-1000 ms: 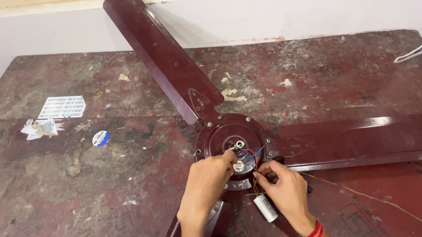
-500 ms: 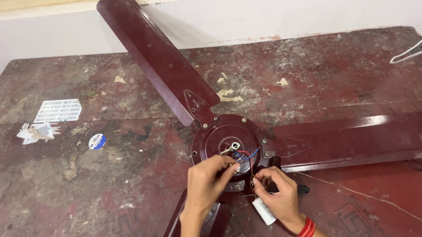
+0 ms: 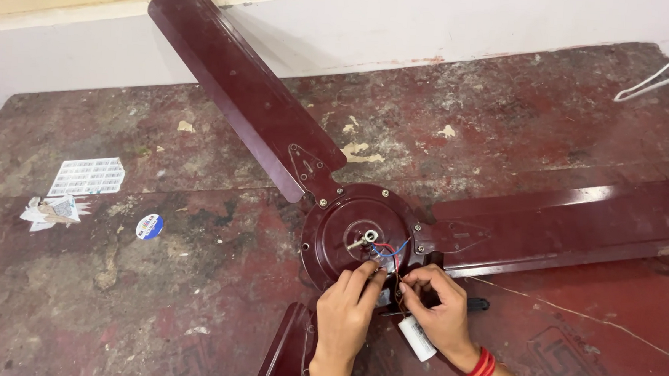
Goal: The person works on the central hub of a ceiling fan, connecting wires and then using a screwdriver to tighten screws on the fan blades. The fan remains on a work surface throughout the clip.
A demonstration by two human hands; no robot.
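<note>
I see a maroon ceiling fan [image 3: 363,228] lying flat on the worn red desk [image 3: 153,300], its round motor hub facing up with a short metal shaft at the centre. One blade runs up and to the left, one stretches to the right, and a third points down toward me, partly hidden. From beside the shaft comes a bunch of thin wires [image 3: 388,252], red, blue and dark, arching over the hub's lower right edge. A small white cylindrical capacitor [image 3: 417,337] lies tilted just below the hub, between the lower and right blades, joined to the wires.
</note>
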